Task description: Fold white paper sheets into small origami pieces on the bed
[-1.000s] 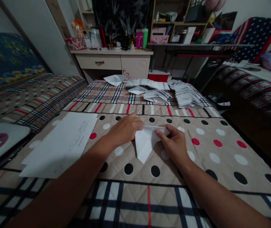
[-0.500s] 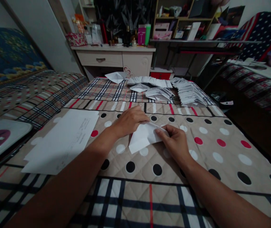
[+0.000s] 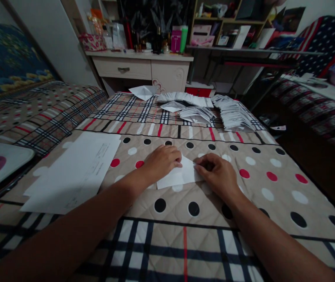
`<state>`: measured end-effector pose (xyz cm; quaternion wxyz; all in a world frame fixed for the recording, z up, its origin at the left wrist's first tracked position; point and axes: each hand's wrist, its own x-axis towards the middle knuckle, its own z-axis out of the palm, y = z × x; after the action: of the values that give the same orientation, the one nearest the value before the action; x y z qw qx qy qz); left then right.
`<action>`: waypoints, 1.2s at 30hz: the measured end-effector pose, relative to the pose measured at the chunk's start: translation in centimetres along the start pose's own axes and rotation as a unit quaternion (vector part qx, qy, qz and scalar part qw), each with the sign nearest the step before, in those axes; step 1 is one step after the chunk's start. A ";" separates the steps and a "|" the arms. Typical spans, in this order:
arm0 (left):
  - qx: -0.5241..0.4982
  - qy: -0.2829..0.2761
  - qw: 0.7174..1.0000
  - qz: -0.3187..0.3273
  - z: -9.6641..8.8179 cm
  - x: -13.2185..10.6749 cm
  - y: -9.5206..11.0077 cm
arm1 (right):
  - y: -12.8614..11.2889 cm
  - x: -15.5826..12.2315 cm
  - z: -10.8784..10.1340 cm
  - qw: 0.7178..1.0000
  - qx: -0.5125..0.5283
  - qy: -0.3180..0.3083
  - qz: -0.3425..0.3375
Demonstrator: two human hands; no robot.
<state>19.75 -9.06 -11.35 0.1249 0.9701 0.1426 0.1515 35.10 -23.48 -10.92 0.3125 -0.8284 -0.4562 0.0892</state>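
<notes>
Evidently to flatten its crease, the small folded white paper (image 3: 177,177) lies on the dotted beige quilt (image 3: 261,196), left hand (image 3: 162,161) spread on its left edge, right hand (image 3: 218,176) pressing its right edge with bent fingers.

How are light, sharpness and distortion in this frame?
Head view: dim, darkest along the bottom edge; the folded paper under the left hand and right hand is bright and sharp, no glare; the wide lens bows the bedspread lines near the edges; the shelves are dark, fine detail lost.
</notes>
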 end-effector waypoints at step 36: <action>-0.185 -0.009 0.981 -0.059 -1.3 -4.4 1.3 | 2.6 2.2 -2.4 0.924 0.240 -0.253 -0.157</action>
<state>15.61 -11.41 -10.92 0.3121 0.9215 0.1679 0.1590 39.20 -23.73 -10.26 0.3864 -0.5957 -0.6095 0.3526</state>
